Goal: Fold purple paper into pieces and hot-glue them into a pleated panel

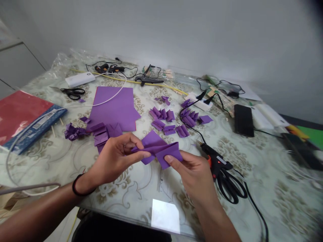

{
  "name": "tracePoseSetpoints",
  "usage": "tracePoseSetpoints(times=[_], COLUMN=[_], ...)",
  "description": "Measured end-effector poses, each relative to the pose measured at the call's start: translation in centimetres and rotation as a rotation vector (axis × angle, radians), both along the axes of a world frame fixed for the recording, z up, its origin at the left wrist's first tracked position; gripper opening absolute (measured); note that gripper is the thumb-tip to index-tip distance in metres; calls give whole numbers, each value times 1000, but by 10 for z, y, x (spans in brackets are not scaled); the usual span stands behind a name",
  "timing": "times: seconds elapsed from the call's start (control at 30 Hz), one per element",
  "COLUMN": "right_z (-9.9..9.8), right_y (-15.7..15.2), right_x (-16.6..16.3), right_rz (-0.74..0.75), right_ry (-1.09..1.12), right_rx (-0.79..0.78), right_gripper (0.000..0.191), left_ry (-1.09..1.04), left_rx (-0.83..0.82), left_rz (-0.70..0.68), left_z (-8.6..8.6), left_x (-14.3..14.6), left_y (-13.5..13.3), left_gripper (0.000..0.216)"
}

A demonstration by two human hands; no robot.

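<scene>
Both of my hands hold one folded piece of purple paper above the table's near middle. My left hand pinches its left side with thumb and fingers closed on the fold. My right hand grips its right corner from below, thumb on top. Several small folded purple pieces lie beyond the hands. A larger purple sheet lies flat at the back left, with more cut purple bits in front of it.
A glue gun and black scissors lie right of my right hand. Another pair of scissors, a white power bank, a red paper pack, a black phone and cables sit on the patterned table.
</scene>
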State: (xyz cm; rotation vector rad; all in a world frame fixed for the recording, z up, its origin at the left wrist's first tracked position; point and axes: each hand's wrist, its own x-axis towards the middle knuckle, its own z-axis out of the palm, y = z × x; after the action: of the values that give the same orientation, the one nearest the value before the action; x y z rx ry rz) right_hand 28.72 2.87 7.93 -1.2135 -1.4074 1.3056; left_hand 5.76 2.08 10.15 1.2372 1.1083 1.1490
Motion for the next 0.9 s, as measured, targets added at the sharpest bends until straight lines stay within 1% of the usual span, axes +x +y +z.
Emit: tracePoseSetpoints(times=[0.13,0.23,0.33,0.4,0.43,0.5,0.53,0.6,0.7,0.83,0.9], right_z=[1,4,6,6,6,5,4,4,5,7,8], right_y=[-1,-1,-2,-2,-2,-3,-3,-4,-5,-4,-4], right_x=[-1,-2,-4,-4,-4,-2,-2,0,0,-2,-3], right_rz=[-13,0,-44,-69,-59,-6,14,14,-27,-55,-58], right_ry=[-4,-8,9,43,56,57,49,29,5,-6,3], right_rx=[-8,14,76,114,120,108,96,82,97,129,137], right_gripper=[24,26,14,22,23,12,11,19,25,28,27], left_ry=[-49,-50,-3,33,49,80,91,97,68,37,59], left_rx=[-17,-4,5,5,6,9,10,12,18,15,23], left_rz=[-7,-17,-5,-8,-16,-32,-37,-44,-61,-98,-92], left_z=[5,5,2,0,-2,-3,-3,-2,0,5,7], left_x=[1,0,-2,-3,-3,-4,-4,-4,-3,-3,-3], left_y=[1,2,2,1,0,-1,-1,-2,-2,-2,-1], left_gripper=[23,23,26,27,27,27,27,26,24,26,29])
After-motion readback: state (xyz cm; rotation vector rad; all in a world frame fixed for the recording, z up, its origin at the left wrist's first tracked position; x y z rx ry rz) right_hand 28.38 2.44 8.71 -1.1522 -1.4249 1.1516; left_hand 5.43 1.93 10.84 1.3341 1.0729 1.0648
